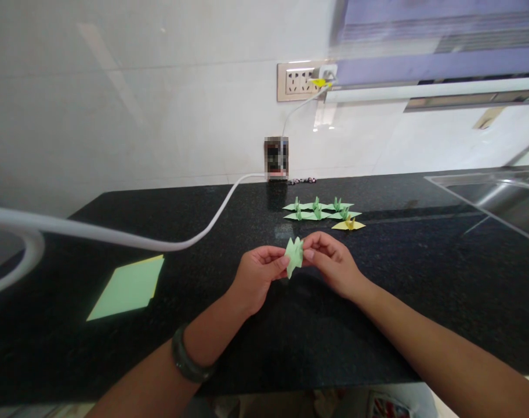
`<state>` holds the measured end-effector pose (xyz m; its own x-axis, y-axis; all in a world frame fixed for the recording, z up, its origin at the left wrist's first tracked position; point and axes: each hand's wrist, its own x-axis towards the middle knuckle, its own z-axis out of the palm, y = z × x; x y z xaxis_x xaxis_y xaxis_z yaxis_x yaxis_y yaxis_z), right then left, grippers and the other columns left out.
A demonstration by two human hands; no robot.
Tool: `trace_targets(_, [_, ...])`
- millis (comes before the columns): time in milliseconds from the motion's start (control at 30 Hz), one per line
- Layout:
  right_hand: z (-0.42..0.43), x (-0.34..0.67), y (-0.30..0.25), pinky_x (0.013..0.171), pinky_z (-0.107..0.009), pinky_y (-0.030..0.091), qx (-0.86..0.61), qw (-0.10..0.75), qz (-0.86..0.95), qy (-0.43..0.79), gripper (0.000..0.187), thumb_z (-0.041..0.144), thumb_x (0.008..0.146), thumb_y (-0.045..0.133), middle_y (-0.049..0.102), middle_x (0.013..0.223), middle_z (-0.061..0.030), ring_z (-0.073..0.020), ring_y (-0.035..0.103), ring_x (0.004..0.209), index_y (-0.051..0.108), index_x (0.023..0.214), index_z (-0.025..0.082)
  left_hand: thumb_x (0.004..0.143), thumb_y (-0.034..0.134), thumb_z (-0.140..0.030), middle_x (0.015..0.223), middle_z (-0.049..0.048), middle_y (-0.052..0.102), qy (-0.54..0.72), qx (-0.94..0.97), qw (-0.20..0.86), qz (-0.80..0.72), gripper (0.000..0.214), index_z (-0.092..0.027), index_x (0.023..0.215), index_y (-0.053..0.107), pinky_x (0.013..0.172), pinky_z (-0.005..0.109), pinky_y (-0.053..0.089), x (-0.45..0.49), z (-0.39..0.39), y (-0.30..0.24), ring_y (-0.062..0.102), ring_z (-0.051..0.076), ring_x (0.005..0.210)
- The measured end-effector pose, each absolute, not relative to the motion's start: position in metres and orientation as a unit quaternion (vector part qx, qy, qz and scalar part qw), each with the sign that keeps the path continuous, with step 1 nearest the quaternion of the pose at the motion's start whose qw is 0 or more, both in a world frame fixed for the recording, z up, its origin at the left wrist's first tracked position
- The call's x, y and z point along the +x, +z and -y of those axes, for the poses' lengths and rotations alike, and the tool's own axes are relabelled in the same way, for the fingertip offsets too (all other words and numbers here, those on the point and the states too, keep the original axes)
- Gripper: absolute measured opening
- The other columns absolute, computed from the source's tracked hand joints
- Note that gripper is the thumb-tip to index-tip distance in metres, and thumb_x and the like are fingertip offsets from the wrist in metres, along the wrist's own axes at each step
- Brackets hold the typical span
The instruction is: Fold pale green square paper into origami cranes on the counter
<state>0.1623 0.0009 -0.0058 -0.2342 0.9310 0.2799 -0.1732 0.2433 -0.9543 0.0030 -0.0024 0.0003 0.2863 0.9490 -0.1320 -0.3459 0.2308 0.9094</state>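
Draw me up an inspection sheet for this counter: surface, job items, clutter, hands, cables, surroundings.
Surface: black speckled stone countertop, cranes and paper lying on it.
Job items: folded pale-green paper piece in hand; six green folded-paper cranes in two rows; one yellow folded-paper crane nearest the hands; flat pale-green paper sheets, yellow edge showing.
Clutter: dark pixelated upright object, unidentifiable; small beaded strand beside it.
Hands: left hand and right hand both grip the folded piece with their fingers.
Cables: thick white bendy tube or cable; thin white cord hanging from the socket.
Surroundings: white wall, beige-framed socket, metal sink.
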Motion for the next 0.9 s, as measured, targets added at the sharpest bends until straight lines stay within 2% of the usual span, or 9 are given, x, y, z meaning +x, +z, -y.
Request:
trace_targets(167, [-0.0018, 0.1563, -0.0092, 0.059, -0.024, 0.045, -0.292, 0.522, 0.543, 0.589, 0.03, 0.017, 0.068, 0.062, 0.054, 0.073, 0.0025, -0.0088, 0.053, 0.062, 0.043, 0.09, 0.021, 0.062, 0.066, -0.023, 0.067, 0.0028, 0.064, 0.484, 0.442, 0.65, -0.385, 0.02, -0.012, 0.077, 0.061, 0.062, 0.026, 0.047, 0.0033, 0.0022, 0.0004, 0.059, 0.012, 0.061])
trace_targets(433, [0.0001, 0.1566, -0.0082, 0.055, -0.02, 0.044, -0.301, 0.531, 0.549, 0.57, 0.041, 0.015, 0.068, 0.063, 0.054, 0.064, 0.0058, -0.0073, 0.054, 0.056, 0.04, 0.101, 0.023, 0.065, 0.063, -0.023, 0.067, 0.0024, 0.062, 0.468, 0.458, 0.652, -0.383, 0.017, -0.011, 0.077, 0.059, 0.059, 0.023, 0.045, 0.0039, 0.0044, 0.0016, 0.057, 0.01, 0.061])
trace_targets(567, [-0.0007, 0.1576, -0.0078, 0.059, -0.025, 0.048, -0.281, 0.508, 0.52, 0.627, 0.036, 0.023, 0.074, 0.058, 0.056, 0.068, 0.0029, -0.009, 0.057, 0.059, 0.044, 0.106, 0.021, 0.07, 0.059, -0.022, 0.07, 0.0019, 0.059, 0.437, 0.407, 0.727, -0.338, 0.016, -0.012, 0.082, 0.056, 0.058, 0.021, 0.045, 0.0014, 0.0027, 0.0034, 0.055, 0.008, 0.059])
trace_targets(667, [-0.0012, 0.1583, -0.0076, 0.056, -0.023, 0.047, -0.264, 0.484, 0.528, 0.646, 0.034, 0.024, 0.073, 0.059, 0.056, 0.074, 0.0, -0.0101, 0.057, 0.064, 0.048, 0.105, 0.019, 0.071, 0.058, -0.021, 0.068, -0.0003, 0.057, 0.416, 0.367, 0.774, -0.304, 0.02, -0.015, 0.088, 0.05, 0.057, 0.022, 0.046, 0.0, 0.0018, 0.0054, 0.053, 0.007, 0.056])
trace_targets(800, [-0.0002, 0.1578, -0.0063, 0.051, -0.019, 0.045, -0.264, 0.491, 0.538, 0.632, 0.029, 0.019, 0.068, 0.065, 0.053, 0.068, 0.0027, -0.0071, 0.054, 0.058, 0.052, 0.094, 0.018, 0.07, 0.06, -0.022, 0.068, -0.0016, 0.056, 0.395, 0.359, 0.795, -0.287, 0.024, -0.019, 0.088, 0.044, 0.059, 0.026, 0.047, 0.0003, 0.0028, 0.0063, 0.056, 0.009, 0.057])
trace_targets(900, [0.0008, 0.1563, -0.0061, 0.05, -0.02, 0.044, -0.288, 0.486, 0.541, 0.624, 0.027, 0.021, 0.064, 0.068, 0.053, 0.064, 0.0041, -0.0067, 0.053, 0.055, 0.052, 0.085, 0.018, 0.068, 0.062, -0.025, 0.072, -0.0002, 0.057, 0.394, 0.389, 0.776, -0.301, 0.022, -0.017, 0.081, 0.047, 0.065, 0.028, 0.047, 0.0017, 0.0044, 0.0044, 0.057, 0.01, 0.063])
